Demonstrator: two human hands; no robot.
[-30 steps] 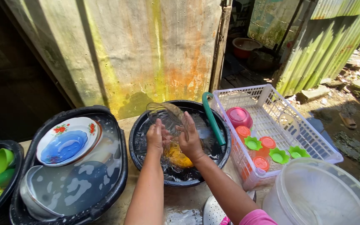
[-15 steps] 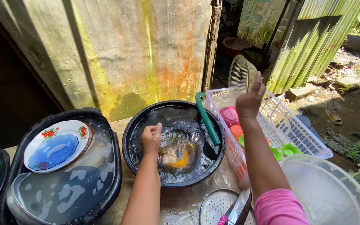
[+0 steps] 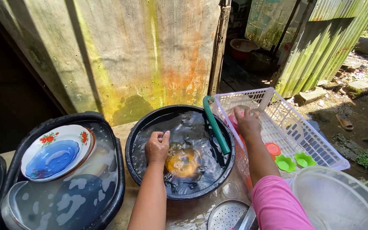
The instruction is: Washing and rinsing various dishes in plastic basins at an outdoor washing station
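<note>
My left hand (image 3: 157, 147) dips, loosely curled and empty, beside the orange bowl (image 3: 183, 162) in the black basin (image 3: 150, 123). My right hand (image 3: 248, 121) grips a clear glass (image 3: 240, 111) over the white basket (image 3: 303, 127), farther right.

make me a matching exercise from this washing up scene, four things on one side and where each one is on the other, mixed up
Things:
1. left hand
2. right hand
3. flowered plate
4. green hose

Places:
A. lying over the rim of the round black basin
B. reaching into the white basket
C. over the water in the round black basin
D. in the black tub of water on the left

Pairs: 1-C, 2-B, 3-D, 4-A
</note>
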